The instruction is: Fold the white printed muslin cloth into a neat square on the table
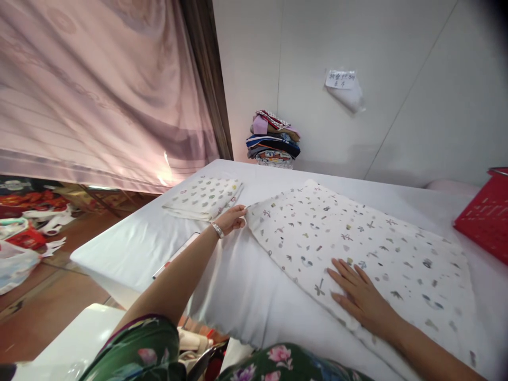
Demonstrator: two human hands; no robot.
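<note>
A white printed cloth (373, 238) with small plant and animal motifs lies spread across the table. My left hand (232, 219), with a metal band on its wrist, pinches the cloth's left corner between thumb and fingers. Flat on the cloth near its front edge rests my right hand (357, 293), fingers spread. To the left of my left hand lies a folded white cloth (204, 196) with a leafy print. A flat thin object (177, 255) on the table is partly hidden by my left forearm.
The table (119, 254) has a white cover. A red basket (486, 217) stands at its right end. Folded fabrics (273, 138) are stacked beyond the far edge, by the wall. A pink curtain (111, 90) hangs at left. A white stool (79, 338) is at lower left.
</note>
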